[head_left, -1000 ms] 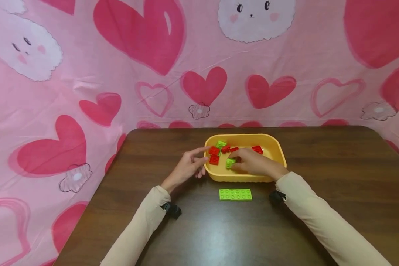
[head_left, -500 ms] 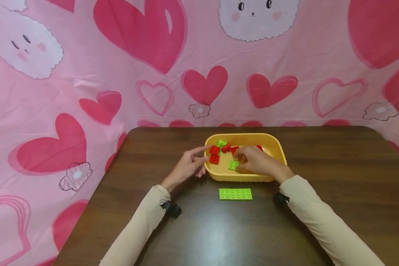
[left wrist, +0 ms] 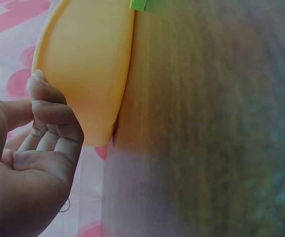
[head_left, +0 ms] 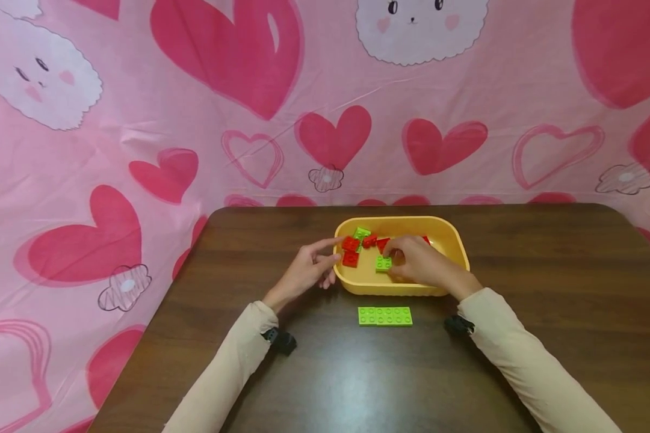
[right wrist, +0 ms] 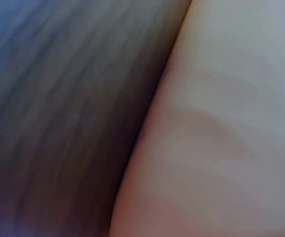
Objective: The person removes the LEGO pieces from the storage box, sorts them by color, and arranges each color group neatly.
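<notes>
One green brick (head_left: 383, 264) | right hand (head_left: 424, 263): apparently pinching it | left hand (head_left: 302, 272): relaxed, at yellow tray (head_left: 392, 290)

In the head view, the right grip (head_left: 422, 263) hides the right end of the green brick (head_left: 382, 264), the corner of one red brick (head_left: 382, 244) and most of another red brick (head_left: 426, 239). The left wrist view cuts off the left grip (left wrist: 34, 158) and a green piece (left wrist: 138, 5), too little showing to identify; the bench (left wrist: 221, 98) blurs rightward. In the right wrist view, blurred skin (right wrist: 211, 138) runs off the edges, palm or wrist uncertain.
</notes>
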### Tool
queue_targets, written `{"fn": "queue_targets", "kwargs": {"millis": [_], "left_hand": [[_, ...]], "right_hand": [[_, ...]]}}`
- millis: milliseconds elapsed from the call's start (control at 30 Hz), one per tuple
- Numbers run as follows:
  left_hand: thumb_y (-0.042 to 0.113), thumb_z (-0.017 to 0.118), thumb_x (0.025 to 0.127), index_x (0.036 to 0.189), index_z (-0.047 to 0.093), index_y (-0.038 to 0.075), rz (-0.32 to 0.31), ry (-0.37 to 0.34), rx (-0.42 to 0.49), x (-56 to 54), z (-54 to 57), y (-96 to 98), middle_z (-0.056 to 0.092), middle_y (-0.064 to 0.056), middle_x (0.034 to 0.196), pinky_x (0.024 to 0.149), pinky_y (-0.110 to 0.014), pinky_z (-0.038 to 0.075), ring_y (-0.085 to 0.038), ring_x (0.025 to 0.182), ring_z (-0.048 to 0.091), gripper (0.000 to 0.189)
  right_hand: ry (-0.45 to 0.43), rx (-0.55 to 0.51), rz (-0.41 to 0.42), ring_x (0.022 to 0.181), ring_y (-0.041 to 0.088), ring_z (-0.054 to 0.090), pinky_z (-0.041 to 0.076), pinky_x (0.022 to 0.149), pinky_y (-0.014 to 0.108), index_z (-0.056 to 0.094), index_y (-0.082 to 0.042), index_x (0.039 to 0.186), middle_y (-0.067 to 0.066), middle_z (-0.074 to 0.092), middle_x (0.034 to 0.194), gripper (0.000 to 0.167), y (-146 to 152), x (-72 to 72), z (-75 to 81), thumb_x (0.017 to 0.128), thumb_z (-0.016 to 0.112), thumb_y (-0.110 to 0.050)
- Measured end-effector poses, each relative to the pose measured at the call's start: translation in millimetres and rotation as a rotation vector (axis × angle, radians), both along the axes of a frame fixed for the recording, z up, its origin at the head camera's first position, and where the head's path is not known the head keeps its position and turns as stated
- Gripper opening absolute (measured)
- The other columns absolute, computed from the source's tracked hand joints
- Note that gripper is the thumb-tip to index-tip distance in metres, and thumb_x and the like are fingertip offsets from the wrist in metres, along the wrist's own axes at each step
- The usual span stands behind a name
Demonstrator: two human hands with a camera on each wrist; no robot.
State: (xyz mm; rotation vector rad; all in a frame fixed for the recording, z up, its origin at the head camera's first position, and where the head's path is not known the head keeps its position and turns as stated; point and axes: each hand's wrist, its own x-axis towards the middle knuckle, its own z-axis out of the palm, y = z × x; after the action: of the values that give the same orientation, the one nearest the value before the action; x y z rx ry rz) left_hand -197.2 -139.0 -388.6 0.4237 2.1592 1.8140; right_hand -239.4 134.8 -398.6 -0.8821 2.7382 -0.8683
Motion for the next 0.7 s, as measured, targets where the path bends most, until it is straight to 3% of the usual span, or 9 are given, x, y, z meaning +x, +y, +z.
{"fn": "queue_targets", "kwargs": {"millis": [67, 300, 700], "left_hand": [[0.003, 0.056, 0.101, 0.146, 0.046, -0.001, 0.001, -0.005, -0.003, -0.7, -1.1, 0.1, 0.061, -0.02, 0.066, 0.048, -0.027, 0.049, -0.022, 0.051, 0.054, 0.046], [0.007, 0.055, 0.102, 0.148, 0.046, 0.006, 0.005, -0.007, -0.017, -12.6, -21.7, -3.4, 0.062, -0.018, 0.067, 0.049, -0.027, 0.049, -0.022, 0.052, 0.054, 0.047], [0.011, 0.06, 0.1, 0.144, 0.052, 0.009, 0.029, 0.038, 0.001, -8.9, -22.6, -2.3, 0.062, -0.013, 0.065, 0.047, -0.027, 0.049, -0.02, 0.05, 0.054, 0.045]], "right_hand": [[0.002, 0.0, -0.009, 0.087, 0.022, 0.054, 0.048, 0.081, 0.037, 0.072, -0.008, 0.106, 0.001, 0.067, 0.095, 0.032, 3.1, 1.3, 1.2, 0.077, 0.083, -0.015], [0.065, 0.007, -0.021, 0.083, 0.022, 0.053, 0.048, 0.076, 0.036, 0.073, -0.006, 0.102, 0.002, 0.066, 0.089, 0.029, 11.7, 5.3, 5.8, 0.076, 0.083, -0.013], [0.161, -0.03, 0.007, 0.088, 0.023, 0.058, 0.055, 0.08, 0.041, 0.072, -0.006, 0.1, 0.004, 0.067, 0.094, 0.026, 29.2, 25.1, 15.0, 0.077, 0.084, -0.008]]}}
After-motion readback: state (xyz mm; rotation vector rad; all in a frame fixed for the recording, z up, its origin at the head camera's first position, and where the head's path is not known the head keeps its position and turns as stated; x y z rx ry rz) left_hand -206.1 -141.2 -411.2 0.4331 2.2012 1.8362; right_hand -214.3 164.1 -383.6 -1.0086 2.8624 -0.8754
